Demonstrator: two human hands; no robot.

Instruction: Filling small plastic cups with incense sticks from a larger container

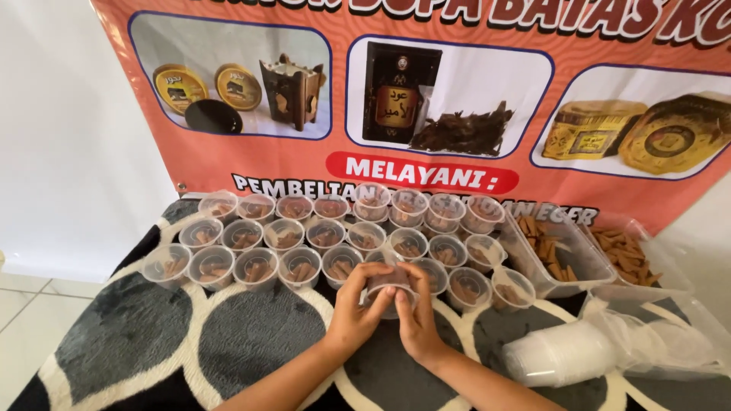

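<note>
Bare patterned rug [251, 335] is left open in front of the hands, while the far edge is closed off by an orange banner [426, 164]. Rows of small clear plastic cups [304, 243], each holding brown stick pieces, are packed closely together; two clear tubs [567, 255] of the same sticks (right side) and a bagged stack of empty cups [563, 354] are set beside them. One small clear cup [388, 285] is pinched between the fingers of the left hand [354, 308] and right hand [415, 308], just before the nearest row.
</note>
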